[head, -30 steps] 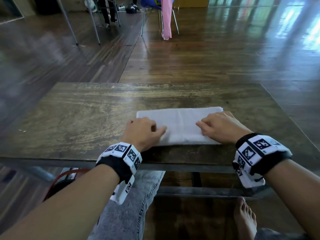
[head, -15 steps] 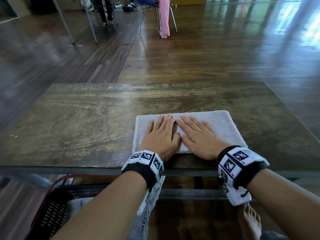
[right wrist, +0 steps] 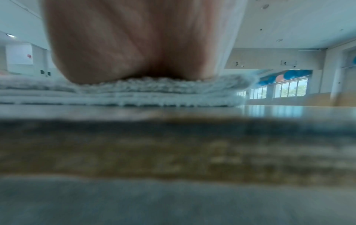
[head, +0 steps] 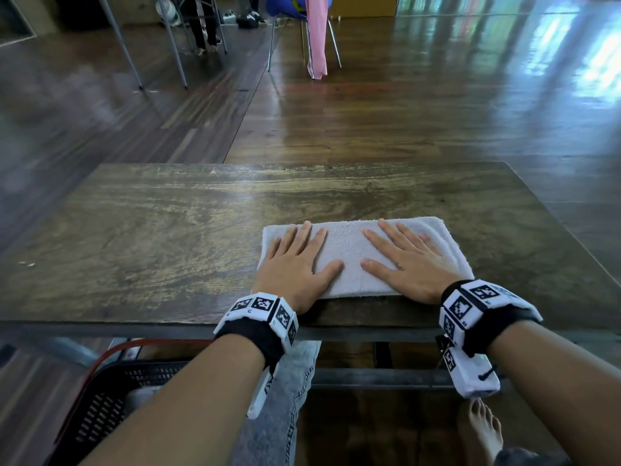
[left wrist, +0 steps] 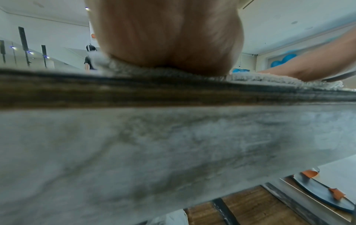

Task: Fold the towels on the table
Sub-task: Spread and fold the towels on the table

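Observation:
A white terry towel [head: 349,250], folded into a thick rectangle, lies on the dark wooden table [head: 168,237] near its front edge, right of centre. My left hand [head: 295,264] lies flat on the towel's left half, fingers straight and spread. On the right half my right hand [head: 403,260] presses flat in the same way. In the left wrist view the heel of my left hand [left wrist: 167,38] rests on the towel [left wrist: 260,78] at the table edge. The right wrist view shows my right palm [right wrist: 138,42] on the stacked towel layers [right wrist: 154,89].
A black plastic basket [head: 111,405] with a red rim stands on the floor under the table's front left. My jeans-clad knee [head: 285,415] and bare foot [head: 484,428] are below the table. Chairs and a pink cloth [head: 317,31] stand far behind.
One second ago both hands gripped the towel's near edge with curled fingers. They then flattened side by side at the towel's middle, and have now slid apart towards its left and right halves.

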The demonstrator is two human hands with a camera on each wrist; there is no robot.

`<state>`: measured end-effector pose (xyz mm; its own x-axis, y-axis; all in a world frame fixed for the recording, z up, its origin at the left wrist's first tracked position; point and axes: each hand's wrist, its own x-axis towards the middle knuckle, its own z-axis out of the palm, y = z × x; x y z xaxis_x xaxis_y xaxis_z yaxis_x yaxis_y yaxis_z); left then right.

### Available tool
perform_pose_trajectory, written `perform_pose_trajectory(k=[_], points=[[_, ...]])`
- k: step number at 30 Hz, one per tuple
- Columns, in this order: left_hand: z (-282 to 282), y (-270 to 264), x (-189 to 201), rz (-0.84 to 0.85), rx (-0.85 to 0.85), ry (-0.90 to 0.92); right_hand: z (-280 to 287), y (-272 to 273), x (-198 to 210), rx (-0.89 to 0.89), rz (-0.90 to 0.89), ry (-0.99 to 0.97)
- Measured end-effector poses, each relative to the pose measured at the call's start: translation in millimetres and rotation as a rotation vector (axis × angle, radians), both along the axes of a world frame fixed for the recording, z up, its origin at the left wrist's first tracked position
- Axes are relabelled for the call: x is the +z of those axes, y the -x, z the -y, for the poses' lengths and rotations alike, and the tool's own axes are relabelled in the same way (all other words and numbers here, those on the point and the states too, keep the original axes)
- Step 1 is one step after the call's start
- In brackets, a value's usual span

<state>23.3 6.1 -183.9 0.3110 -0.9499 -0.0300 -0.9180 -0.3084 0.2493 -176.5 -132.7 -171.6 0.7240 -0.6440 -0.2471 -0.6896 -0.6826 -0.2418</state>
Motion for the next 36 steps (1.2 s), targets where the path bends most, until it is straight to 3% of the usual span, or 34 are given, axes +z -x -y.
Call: perform_pose_trajectory(k=[13,18,21,23,27,29,33,36], points=[[-20,-15,1,0.023,0.102,0.01,19,23,35,-0.219,-0.283,-0.062],[-18,-16,0,0.038,0.134,0.044,-5,17,35,-0.226,-0.169,0.056],[-19,-15,0,0.044,0.147,0.059,-19,1,54,-0.126,0.053,0.193],[-18,-14,-1,0.045,0.162,0.063,-33,-8,62,-0.046,0.153,0.183],[-20,-12,-2,0.076,0.184,0.089,-53,-13,59,0.015,0.032,-0.045],[-23,-12,-3,0.068,0.19,0.123,-52,-12,57,0.006,0.035,-0.039],[-30,-13,0,-0.03,0.241,0.385,-44,-6,60,-0.01,0.097,-0.017],[-34,-13,2,-0.13,0.31,0.514,-43,2,60,0.031,0.202,0.103]])
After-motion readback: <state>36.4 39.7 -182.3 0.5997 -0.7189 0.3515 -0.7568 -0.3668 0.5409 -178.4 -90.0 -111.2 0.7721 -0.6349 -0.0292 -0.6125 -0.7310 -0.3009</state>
